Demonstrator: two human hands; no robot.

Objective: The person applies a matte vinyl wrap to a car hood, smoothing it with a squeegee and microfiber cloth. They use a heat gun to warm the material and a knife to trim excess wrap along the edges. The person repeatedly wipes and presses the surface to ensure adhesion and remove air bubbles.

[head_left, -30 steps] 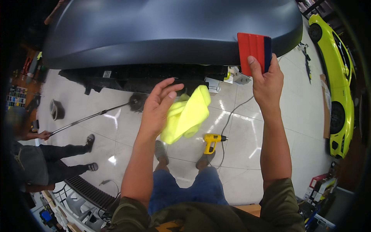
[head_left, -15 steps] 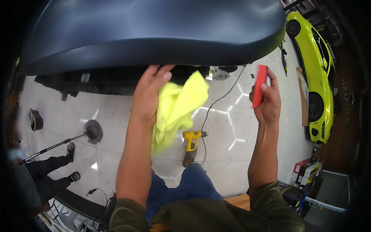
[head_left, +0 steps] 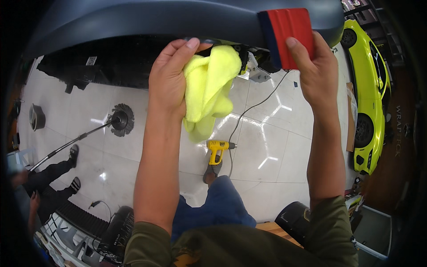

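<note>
Since half a second ago: red scraper (head_left: 291, 38) is up from below the rim of the dark panel (head_left: 178, 21) to in front of it, broad face showing instead of its edge. Left hand (head_left: 169, 73) is at the lower lip in both.

Head view, only one: right hand (head_left: 318, 71) grips red scraper firmly, thumb on near face, fingers behind. Scraper-to-panel contact: can't tell. Left hand is loosely curled, thumb and forefinger partly free; it has yellow cloth (head_left: 211, 84) bunched against the palm, lower fingers hidden. Fingertips at the panel lip, touch unconfirmed.

My read on step: edge work along that lip, left hand feeling or steadying. Next move calls for scraper's dark blue side flat to the surface, light even pressure, cloth kept clear.

Looks: dark panel is smooth, matte blue-grey, curved, soft highlights, spans the top. Scraper is a flat ribbed rectangle, slightly tilted, blue strip facing left. Cloth is fluffy, folded, hanging below the lip.

Yellow heat gun (head_left: 217, 149) well below, over the floor (head_left: 284, 133).
</note>
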